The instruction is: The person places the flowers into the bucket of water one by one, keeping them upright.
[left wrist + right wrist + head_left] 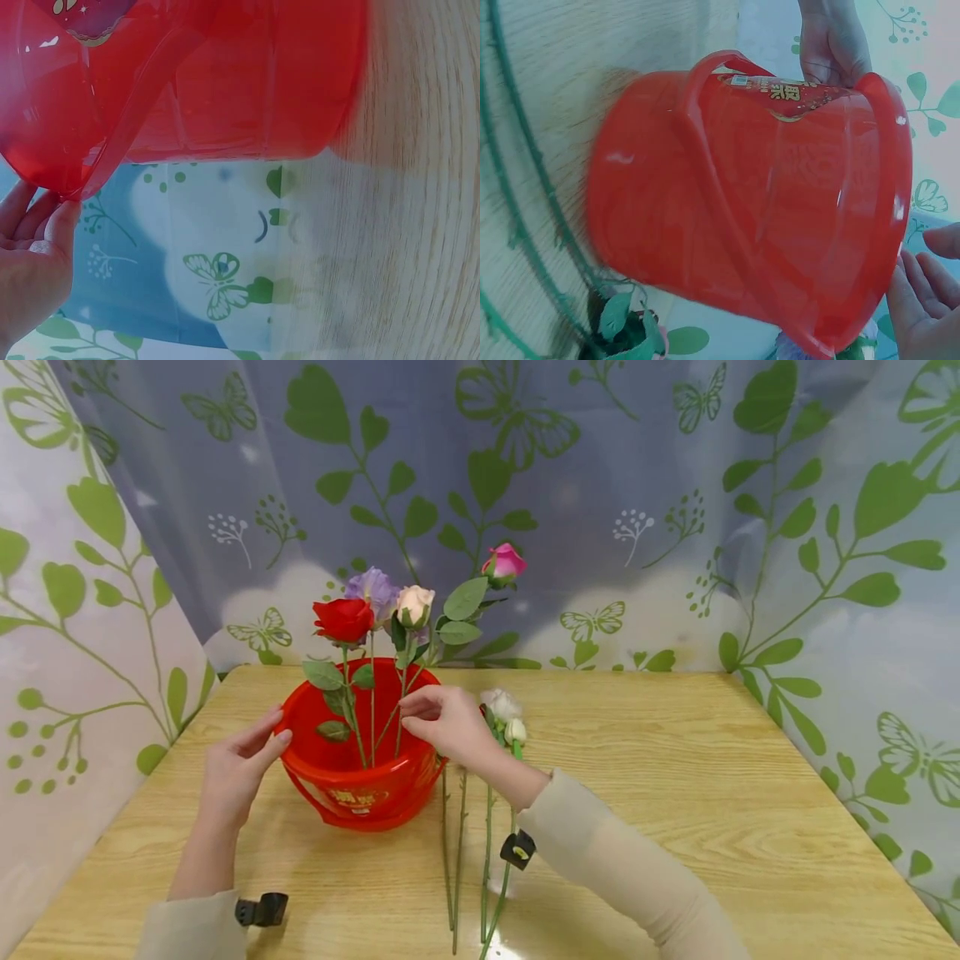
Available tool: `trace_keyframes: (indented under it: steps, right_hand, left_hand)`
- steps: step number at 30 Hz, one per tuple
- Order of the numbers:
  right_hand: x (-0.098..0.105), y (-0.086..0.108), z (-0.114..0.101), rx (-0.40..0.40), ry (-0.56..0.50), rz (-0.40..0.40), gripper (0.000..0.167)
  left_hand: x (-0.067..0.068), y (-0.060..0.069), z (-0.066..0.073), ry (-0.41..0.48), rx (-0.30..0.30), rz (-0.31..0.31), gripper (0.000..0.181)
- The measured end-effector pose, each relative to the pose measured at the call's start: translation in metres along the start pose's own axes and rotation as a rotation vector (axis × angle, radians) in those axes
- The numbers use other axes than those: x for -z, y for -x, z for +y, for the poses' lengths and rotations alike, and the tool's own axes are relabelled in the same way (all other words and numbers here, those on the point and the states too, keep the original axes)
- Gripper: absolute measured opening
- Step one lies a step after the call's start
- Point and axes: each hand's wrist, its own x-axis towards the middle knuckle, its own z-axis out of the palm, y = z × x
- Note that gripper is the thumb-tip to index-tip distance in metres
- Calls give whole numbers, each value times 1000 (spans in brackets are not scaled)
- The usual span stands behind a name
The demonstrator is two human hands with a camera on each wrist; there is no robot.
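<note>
A red plastic bucket (358,793) stands upright on the table, with a red rose (343,621), a purple flower (372,589), a cream rose (415,606) and a pink rosebud (506,562) leaning in it. My left hand (234,768) rests at the bucket's left rim, thumb and fingertips touching it with relaxed fingers. Over the right side of the bucket, my right hand (448,727) has its fingertips close by the flower stems. In the right wrist view the right thumb stands apart from the fingers, which lie by the rim (892,187), and no stem shows between them.
Right of the bucket, a white flower (501,703) and a white bud (515,732) lie on the wooden table (675,793), partly behind my right hand. Several long stems (459,860) run toward the front edge. A patterned curtain (585,485) hangs behind and at the sides.
</note>
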Motion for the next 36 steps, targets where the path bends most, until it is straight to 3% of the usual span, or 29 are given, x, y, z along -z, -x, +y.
trace_keyframes:
  steps: [11,22,36]
  right_hand:
    - [27,19,22,59,-44,110,16]
    - [45,43,50,-78,-34,113,16]
    - [51,75,94,-212,-47,79,16]
  left_hand:
    - [0,-1,-1,-3,-15,7,39]
    - [0,-1,-2,-42,31,6,42]
    - [-1,0,-2,-9,15,8,39]
